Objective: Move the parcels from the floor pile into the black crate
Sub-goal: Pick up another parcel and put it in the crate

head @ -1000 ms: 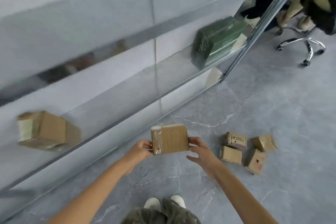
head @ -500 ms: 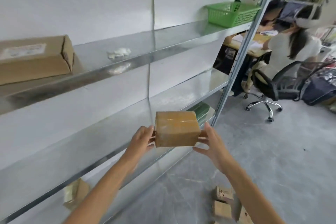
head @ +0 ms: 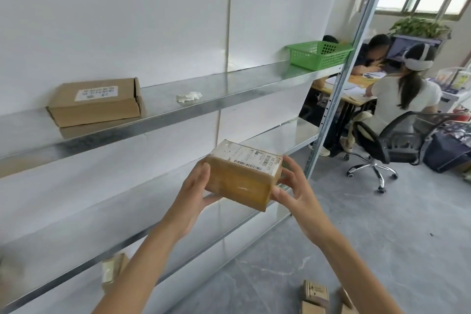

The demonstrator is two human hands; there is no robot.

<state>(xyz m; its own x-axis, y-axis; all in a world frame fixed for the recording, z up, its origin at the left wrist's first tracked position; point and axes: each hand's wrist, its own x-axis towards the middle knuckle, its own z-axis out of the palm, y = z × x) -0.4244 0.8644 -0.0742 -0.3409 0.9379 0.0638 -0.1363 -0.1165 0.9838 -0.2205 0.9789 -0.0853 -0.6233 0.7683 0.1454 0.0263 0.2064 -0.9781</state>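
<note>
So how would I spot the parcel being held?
Find the long metal shelving on the white wall. In front of it, the left hand and right hand hold a tan parcel in the air. Unlike the box on the upper shelf or the small parcels on the floor, it is glossy with tape and carries a barcode label on top.

Bare left hand [head: 194, 186], bare right hand [head: 297, 195], slender fingers, bare slim forearms [head: 155, 247] behind the grip

Left hand [head: 196, 187] and right hand [head: 293, 194] hold a taped parcel [head: 242, 181] before metal shelves [head: 204, 99].
</note>
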